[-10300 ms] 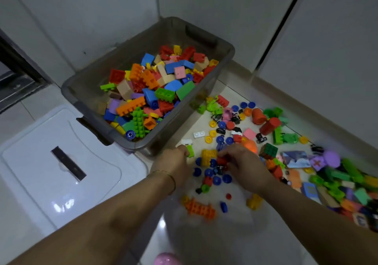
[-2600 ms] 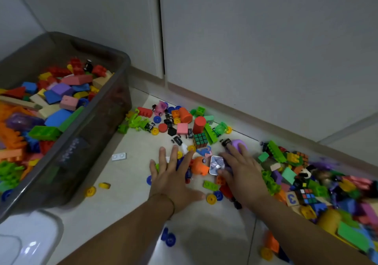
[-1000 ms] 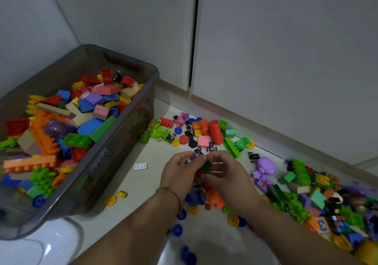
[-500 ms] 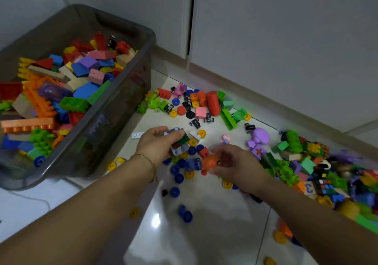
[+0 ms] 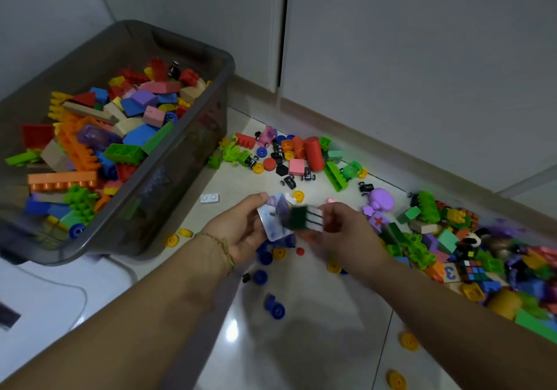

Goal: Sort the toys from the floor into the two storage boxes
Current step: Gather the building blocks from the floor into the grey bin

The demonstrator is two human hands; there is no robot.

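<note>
left hand (image 5: pixel 241 233): mine, palm up, thumb on top and fingers curled under a card (image 5: pixel 272 224), gripping it
right hand (image 5: pixel 346 233): mine, fingertips closed on the right side of a cube (image 5: pixel 304 218); blurred, so I can't tell the exact grip
cube: green and white faces show; held off the floor between my two hands, touching or overlapping the card's right edge
card: pale bluish picture, tilted, above the floor (image 5: pixel 301 344)
box (image 5: pixel 180 178): grey, see-through, to my left, on the floor against the wall; heaped with bricks (image 5: pixel 132 136)
toys, far group (image 5: pixel 301 154): red cylinder, pink block, green pieces, small wheels, just right of the box, near the skirting
toys, right pile (image 5: pixel 452 248): dense heap along the wall, with another colour cube (image 5: pixel 470 269) in it
discs (image 5: pixel 265 257): blue and yellow, scattered under and near my hands
lid (image 5: pixel 45 299): white, flat, touching the box's near corner
bracelet (image 5: pixel 224 248): thin, on my left wrist
</note>
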